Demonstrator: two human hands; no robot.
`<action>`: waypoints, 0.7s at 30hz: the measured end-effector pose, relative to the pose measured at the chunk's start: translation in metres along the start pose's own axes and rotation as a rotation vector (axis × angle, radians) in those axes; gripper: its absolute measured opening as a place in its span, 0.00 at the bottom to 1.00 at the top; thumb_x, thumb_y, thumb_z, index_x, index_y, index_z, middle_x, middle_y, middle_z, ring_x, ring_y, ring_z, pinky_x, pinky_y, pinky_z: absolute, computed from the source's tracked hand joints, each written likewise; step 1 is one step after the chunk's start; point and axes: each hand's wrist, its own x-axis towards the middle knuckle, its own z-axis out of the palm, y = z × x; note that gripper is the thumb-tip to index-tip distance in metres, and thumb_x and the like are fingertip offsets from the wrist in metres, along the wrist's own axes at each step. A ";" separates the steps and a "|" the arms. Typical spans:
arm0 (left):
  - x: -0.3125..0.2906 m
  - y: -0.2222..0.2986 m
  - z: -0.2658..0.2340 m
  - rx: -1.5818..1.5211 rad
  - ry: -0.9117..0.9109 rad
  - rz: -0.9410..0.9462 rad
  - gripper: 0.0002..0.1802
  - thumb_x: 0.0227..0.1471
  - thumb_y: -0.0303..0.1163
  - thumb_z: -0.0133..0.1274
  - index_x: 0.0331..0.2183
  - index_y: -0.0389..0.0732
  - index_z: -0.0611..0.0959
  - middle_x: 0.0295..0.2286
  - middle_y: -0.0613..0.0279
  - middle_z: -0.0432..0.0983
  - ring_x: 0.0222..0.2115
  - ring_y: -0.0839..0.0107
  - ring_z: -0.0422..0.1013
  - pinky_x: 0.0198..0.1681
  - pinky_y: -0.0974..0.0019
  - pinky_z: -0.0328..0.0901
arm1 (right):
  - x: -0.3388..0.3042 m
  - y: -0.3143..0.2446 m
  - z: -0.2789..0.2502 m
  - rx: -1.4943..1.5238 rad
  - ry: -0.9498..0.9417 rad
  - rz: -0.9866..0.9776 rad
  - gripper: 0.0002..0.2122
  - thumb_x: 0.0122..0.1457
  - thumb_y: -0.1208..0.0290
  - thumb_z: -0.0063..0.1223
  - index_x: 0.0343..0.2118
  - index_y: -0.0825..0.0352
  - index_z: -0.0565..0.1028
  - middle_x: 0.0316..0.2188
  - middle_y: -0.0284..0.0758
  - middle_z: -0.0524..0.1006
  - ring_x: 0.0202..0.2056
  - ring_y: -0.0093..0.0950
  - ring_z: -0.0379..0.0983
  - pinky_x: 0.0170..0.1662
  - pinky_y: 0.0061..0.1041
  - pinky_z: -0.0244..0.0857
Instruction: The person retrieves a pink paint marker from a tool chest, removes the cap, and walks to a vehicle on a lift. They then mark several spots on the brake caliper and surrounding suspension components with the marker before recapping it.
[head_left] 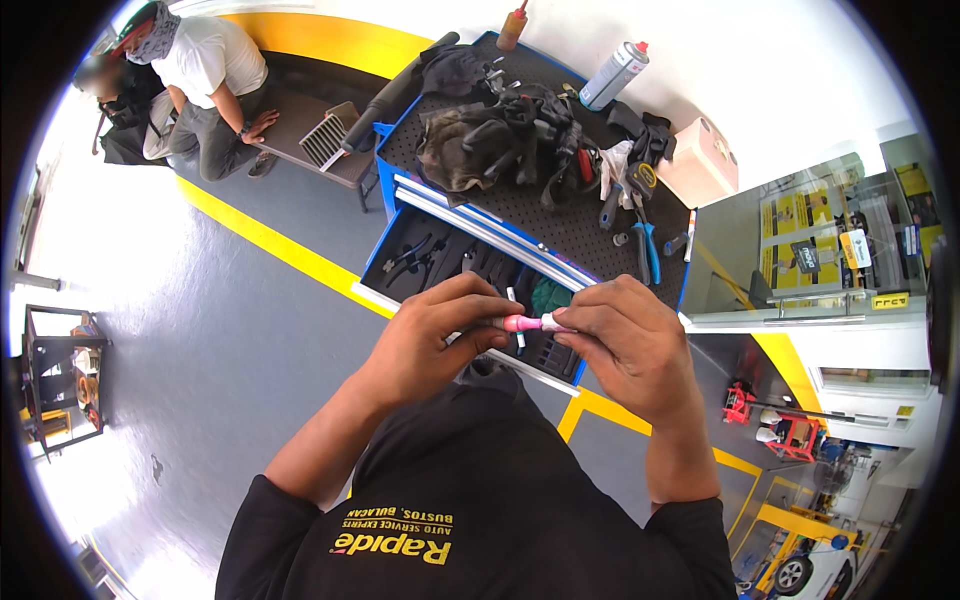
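In front of my chest, both hands meet at a small pink-and-red tube (522,323) with a pale end piece. Its left end is pinched between the thumb and fingers of my left hand (432,330). The fingers of my right hand (635,345) close on the pale end at the right. What exactly the tube is, I cannot make out. Below the hands, an open drawer (375,297) of a blue tool cart holds pliers (408,258) and other tools. A thin white stick-like piece (516,312) shows behind the tube.
The cart's black top (405,145) carries dark cloths and bags (490,145), a spray can (614,76), an oil bottle (512,30), blue-handled pliers (650,250) and a pale box (700,160). Two people sit at a bench (290,130) far left. A glass door (790,250) stands right.
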 end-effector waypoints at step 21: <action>-0.001 -0.002 0.003 0.015 0.003 -0.001 0.16 0.54 0.22 0.66 0.46 0.36 0.87 0.39 0.60 0.79 0.37 0.65 0.79 0.40 0.64 0.73 | 0.001 -0.001 -0.003 -0.015 -0.002 -0.002 0.12 0.45 0.83 0.72 0.35 0.69 0.82 0.32 0.37 0.80 0.34 0.34 0.77 0.35 0.30 0.71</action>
